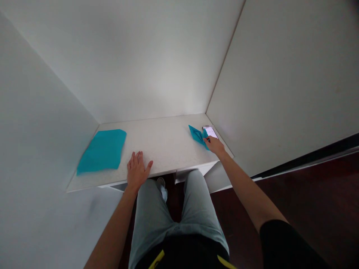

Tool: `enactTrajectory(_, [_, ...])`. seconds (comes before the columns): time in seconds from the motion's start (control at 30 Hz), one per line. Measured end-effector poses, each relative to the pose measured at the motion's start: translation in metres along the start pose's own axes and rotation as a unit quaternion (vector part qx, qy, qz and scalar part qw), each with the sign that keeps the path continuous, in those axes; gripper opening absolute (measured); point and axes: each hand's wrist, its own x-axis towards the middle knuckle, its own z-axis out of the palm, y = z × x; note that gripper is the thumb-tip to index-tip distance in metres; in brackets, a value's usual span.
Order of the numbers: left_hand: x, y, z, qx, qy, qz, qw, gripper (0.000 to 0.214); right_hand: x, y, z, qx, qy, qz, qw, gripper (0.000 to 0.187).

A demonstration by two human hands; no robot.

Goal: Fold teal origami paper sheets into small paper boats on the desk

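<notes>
We have a flat teal napkin (102,150) at the left end of the desk (157,144) and a folded teal napkin (196,135), pointed and creased, at the right end.

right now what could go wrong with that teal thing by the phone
The right hand is on the folded teal piece right beside the phone, so a slip might nudge the phone or tap its lit screen. The desk is narrow and the piece lies near its front edge, so it could possibly slide off. The flat teal sheet also reaches close to that edge.
</notes>
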Motion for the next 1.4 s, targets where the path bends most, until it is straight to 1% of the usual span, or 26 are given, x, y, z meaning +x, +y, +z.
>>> enactTrajectory(0.13, [0.001,0.001,0.000,0.004,-0.006,-0.002,1.000,0.075,-0.008,0.007,0.001,0.001,-0.004,-0.012,1.000,0.046])
enactTrajectory(0.23, [0.002,0.003,-0.001,0.002,-0.008,-0.007,1.000,0.075,-0.018,0.009,0.003,-0.019,-0.015,-0.033,0.999,0.041])
enactTrajectory(0.33, [0.002,0.002,-0.002,-0.011,-0.006,-0.012,1.000,0.076,-0.034,0.010,0.004,-0.043,-0.004,-0.027,0.999,0.035])
enactTrajectory(0.4, [0.004,-0.001,-0.004,-0.032,-0.001,-0.020,0.999,0.077,-0.048,0.012,0.001,-0.044,0.021,-0.018,0.999,0.034])
enactTrajectory(0.47, [0.006,-0.001,-0.006,-0.065,0.013,-0.041,0.997,0.077,-0.065,0.011,-0.003,-0.032,0.065,-0.028,0.997,0.037])
enactTrajectory(0.53, [0.007,0.011,-0.010,-0.117,0.031,-0.067,0.990,0.072,-0.087,0.006,-0.008,-0.012,0.122,-0.079,0.989,0.038])
enactTrajectory(0.6, [0.005,0.038,-0.015,-0.205,0.029,-0.067,0.976,0.067,-0.109,-0.006,-0.011,-0.004,0.167,-0.165,0.972,0.035])
enactTrajectory(0.63, [0.002,0.057,-0.017,-0.272,0.007,-0.041,0.961,0.066,-0.121,-0.015,-0.012,-0.011,0.180,-0.205,0.962,0.032])
enactTrajectory(0.67, [-0.001,0.079,-0.018,-0.356,-0.029,-0.013,0.934,0.071,-0.131,-0.025,-0.011,-0.021,0.189,-0.239,0.952,0.030])
enactTrajectory(0.7, [-0.004,0.101,-0.019,-0.444,-0.069,-0.002,0.893,0.079,-0.141,-0.034,-0.010,-0.029,0.193,-0.273,0.942,0.029])
enactTrajectory(0.77, [-0.009,0.143,-0.021,-0.583,-0.132,-0.027,0.801,0.089,-0.157,-0.052,-0.006,-0.041,0.186,-0.326,0.926,0.026])
enactTrajectory(0.8, [-0.010,0.159,-0.021,-0.628,-0.146,-0.047,0.763,0.090,-0.163,-0.059,-0.004,-0.046,0.179,-0.344,0.921,0.025])
enactTrajectory(0.83, [-0.011,0.171,-0.021,-0.657,-0.155,-0.067,0.734,0.086,-0.169,-0.065,-0.002,-0.051,0.171,-0.356,0.917,0.023])
enactTrajectory(0.87, [-0.011,0.179,-0.022,-0.679,-0.159,-0.089,0.711,0.078,-0.173,-0.068,-0.001,-0.055,0.162,-0.364,0.915,0.022])
enactTrajectory(0.93, [-0.010,0.184,-0.025,-0.706,-0.161,-0.126,0.678,0.065,-0.179,-0.071,0.002,-0.061,0.145,-0.375,0.914,0.022])
enactTrajectory(1.0, [-0.010,0.181,-0.029,-0.717,-0.165,-0.153,0.660,0.062,-0.182,-0.071,0.003,-0.066,0.133,-0.381,0.913,0.022])
enactTrajectory(1.07, [-0.010,0.177,-0.034,-0.716,-0.174,-0.167,0.655,0.065,-0.184,-0.071,0.003,-0.079,0.124,-0.388,0.910,0.021])
enactTrajectory(1.13, [-0.012,0.176,-0.039,-0.712,-0.179,-0.173,0.656,0.066,-0.187,-0.072,0.001,-0.093,0.116,-0.395,0.906,0.020])
enactTrajectory(1.2, [-0.012,0.177,-0.044,-0.706,-0.163,-0.181,0.665,0.061,-0.189,-0.075,-0.001,-0.095,0.111,-0.403,0.904,0.020])
enactTrajectory(1.27, [-0.011,0.178,-0.048,-0.701,-0.133,-0.196,0.673,0.050,-0.190,-0.077,-0.004,-0.074,0.110,-0.404,0.905,0.025])
enactTrajectory(1.3, [-0.010,0.179,-0.050,-0.701,-0.122,-0.205,0.672,0.043,-0.190,-0.077,-0.005,-0.058,0.110,-0.401,0.907,0.030])
enactTrajectory(1.37, [-0.007,0.178,-0.053,-0.713,-0.118,-0.222,0.655,0.034,-0.190,-0.077,-0.007,-0.023,0.112,-0.388,0.915,0.036])
enactTrajectory(1.4, [-0.006,0.177,-0.055,-0.721,-0.122,-0.227,0.643,0.034,-0.189,-0.076,-0.007,-0.006,0.113,-0.378,0.919,0.037])
